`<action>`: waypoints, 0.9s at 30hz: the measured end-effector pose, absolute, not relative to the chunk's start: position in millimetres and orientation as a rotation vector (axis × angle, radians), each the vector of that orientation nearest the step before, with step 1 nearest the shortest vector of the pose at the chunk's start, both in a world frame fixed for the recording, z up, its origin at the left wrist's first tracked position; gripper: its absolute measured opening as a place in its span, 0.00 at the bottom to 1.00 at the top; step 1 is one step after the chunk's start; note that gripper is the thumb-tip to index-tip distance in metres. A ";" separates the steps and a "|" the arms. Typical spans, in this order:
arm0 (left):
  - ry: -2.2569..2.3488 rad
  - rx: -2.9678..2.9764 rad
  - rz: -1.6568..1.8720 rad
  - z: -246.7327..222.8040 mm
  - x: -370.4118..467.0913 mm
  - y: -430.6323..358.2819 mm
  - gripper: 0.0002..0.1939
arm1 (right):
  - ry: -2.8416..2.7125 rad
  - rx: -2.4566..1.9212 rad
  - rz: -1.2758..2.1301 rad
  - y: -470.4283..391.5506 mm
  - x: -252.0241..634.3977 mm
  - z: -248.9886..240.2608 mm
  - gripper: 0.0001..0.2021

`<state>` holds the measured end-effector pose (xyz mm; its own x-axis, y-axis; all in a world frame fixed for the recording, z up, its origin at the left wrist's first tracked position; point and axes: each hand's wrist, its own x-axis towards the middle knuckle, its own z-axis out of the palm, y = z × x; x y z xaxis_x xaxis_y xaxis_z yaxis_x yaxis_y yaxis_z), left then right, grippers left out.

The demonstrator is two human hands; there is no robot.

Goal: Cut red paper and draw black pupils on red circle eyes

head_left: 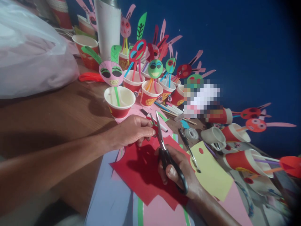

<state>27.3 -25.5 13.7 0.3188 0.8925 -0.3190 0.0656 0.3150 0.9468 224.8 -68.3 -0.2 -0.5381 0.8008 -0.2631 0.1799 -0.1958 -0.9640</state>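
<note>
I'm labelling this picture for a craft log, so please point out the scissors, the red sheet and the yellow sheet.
Scissors [162, 144]: head view, base of the blades.
Red sheet [148, 174]: head view, near its middle.
Yellow sheet [211, 171]: head view, bare middle.

Your only view looks out from your own head, facing forward and down over the wooden tabletop. Your left hand and right hand lie close to the lens, near mid-frame, with your forearms running off the left and bottom edges. The scene sits aslant: the row of paper cups slopes down toward the right. Farther off, the blue wall fills the upper right, and darkness closes the right-hand corners.
</note>
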 end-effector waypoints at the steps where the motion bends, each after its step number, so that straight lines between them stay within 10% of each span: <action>1: 1.107 1.112 0.724 14.1 27.0 -25.4 0.08 | -1.612 -1.144 1.783 -68.4 224.9 -0.3 0.26; 27: 1.014 1.129 0.643 15.6 21.6 -23.0 0.12 | -1.609 -1.206 1.688 -66.7 223.1 4.8 0.27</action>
